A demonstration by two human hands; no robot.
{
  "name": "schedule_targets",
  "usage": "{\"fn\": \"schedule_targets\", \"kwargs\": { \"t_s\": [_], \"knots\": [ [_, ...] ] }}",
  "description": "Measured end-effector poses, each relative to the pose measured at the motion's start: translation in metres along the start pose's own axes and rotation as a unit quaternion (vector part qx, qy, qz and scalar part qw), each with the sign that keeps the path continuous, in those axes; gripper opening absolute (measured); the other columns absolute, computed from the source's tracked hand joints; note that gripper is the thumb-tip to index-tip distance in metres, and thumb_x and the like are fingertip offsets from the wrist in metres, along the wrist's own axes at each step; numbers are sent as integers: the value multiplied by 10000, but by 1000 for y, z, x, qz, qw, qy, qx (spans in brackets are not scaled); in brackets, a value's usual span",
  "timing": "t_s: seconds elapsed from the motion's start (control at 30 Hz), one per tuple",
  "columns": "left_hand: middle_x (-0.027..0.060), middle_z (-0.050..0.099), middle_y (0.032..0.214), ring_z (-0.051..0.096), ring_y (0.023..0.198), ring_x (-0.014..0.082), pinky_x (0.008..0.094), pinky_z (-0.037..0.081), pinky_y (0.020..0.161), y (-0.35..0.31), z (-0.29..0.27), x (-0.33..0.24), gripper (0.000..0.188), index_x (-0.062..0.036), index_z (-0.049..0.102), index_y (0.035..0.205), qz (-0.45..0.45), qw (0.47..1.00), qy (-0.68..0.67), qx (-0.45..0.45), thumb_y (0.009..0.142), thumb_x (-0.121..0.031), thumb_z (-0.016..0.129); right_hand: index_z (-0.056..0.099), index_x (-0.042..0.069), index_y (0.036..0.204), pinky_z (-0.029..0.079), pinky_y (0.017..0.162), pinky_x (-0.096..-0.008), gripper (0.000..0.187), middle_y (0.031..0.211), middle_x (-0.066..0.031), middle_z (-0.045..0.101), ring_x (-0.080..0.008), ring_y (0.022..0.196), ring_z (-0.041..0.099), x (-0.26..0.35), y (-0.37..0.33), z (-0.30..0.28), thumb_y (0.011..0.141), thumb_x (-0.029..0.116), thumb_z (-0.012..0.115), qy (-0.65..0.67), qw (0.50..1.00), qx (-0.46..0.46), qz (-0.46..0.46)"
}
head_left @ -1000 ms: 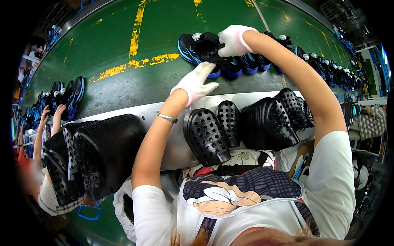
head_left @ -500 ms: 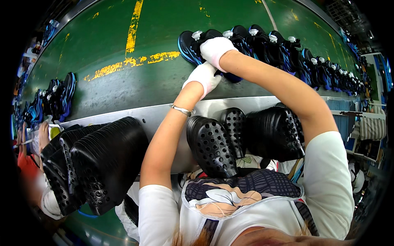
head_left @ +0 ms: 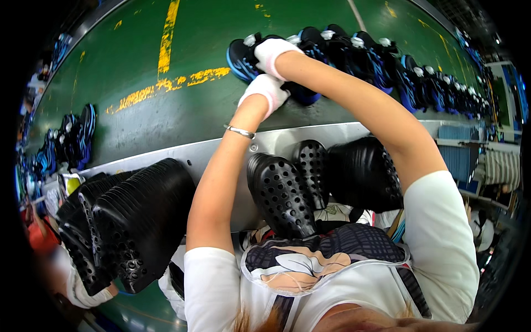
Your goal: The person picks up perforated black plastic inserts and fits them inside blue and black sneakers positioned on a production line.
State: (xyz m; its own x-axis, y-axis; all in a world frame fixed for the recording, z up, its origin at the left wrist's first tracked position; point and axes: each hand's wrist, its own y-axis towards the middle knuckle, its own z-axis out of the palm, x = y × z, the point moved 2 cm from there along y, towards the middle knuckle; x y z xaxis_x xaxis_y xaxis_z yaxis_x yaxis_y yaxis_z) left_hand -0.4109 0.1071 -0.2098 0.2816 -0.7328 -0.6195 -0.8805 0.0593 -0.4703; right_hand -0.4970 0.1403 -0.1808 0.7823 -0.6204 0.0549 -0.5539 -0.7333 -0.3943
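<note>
Both hands wear white gloves and meet at the near left end of a row of black and blue sneakers. My right hand (head_left: pixel 275 54) lies closed over the black upper of a sneaker (head_left: pixel 305 94), its fingertips hidden. Just below and left of it, my left hand (head_left: pixel 262 92) is closed at the near side of the same sneaker; most of its fingers are out of sight. Left of the hands stands another black sneaker (head_left: pixel 239 60) with a light-blue sole edge. White pieces (head_left: pixel 327 35) sit at the tops of the neighbouring sneakers.
The green surface (head_left: pixel 127 61) bears worn yellow lines. Stacked black perforated shells (head_left: pixel 146 213) stand at left on the metal ledge (head_left: pixel 221 152), with more perforated shells (head_left: pixel 282 193) before my chest. Other sneakers (head_left: pixel 86 135) stand far left, near another person's arm (head_left: pixel 41 221).
The view has shifted slightly, so the sneakers and my hands appear a little higher and further left. Both hands stay at the same sneaker, the left one now tucked closer under the right.
</note>
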Motion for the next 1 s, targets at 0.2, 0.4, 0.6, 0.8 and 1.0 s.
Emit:
{"fn": "schedule_targets", "kwargs": {
  "t_s": [0.2,0.4,0.6,0.8,1.0],
  "knots": [
    [194,682,943,666,778,287,360,526,709,0,3,11,474,-18,587,1214,-18,996,-70,-58,772,-184,637,688,25,1063,528,825,-398,336,1031,-198,679,-339,966,662,3,-47,-40,783,196,613,81,996,28,1],
    [28,580,637,534,530,128,280,414,475,-23,-11,23,152,-62,658,927,2,993,-97,-65,824,-136,575,646,89,1100,507,783,-385,320,910,-147,676,-318,861,643,-64,-233,-82,877,287,532,119,984,-133,13],
    [164,636,926,613,835,340,377,481,777,-39,-28,52,285,-31,644,977,19,972,173,-157,800,-252,669,666,89,1043,521,739,-350,300,899,-138,675,-263,785,658,-201,-431,13,919,326,531,173,891,-291,303],
    [101,561,1220,637,877,245,355,501,838,-87,-31,42,549,-108,557,1282,26,951,212,-223,764,-228,692,650,81,1033,486,846,-343,254,1018,-133,635,-284,942,623,-206,-493,120,844,246,614,179,864,-233,410],
    [129,532,1281,547,1150,292,354,446,975,-111,-33,10,519,-127,555,1286,66,930,232,-276,800,-247,692,561,105,1134,482,862,-325,349,1100,-90,561,-246,946,596,-210,-486,157,799,145,652,151,874,-250,388]
  ]
}}
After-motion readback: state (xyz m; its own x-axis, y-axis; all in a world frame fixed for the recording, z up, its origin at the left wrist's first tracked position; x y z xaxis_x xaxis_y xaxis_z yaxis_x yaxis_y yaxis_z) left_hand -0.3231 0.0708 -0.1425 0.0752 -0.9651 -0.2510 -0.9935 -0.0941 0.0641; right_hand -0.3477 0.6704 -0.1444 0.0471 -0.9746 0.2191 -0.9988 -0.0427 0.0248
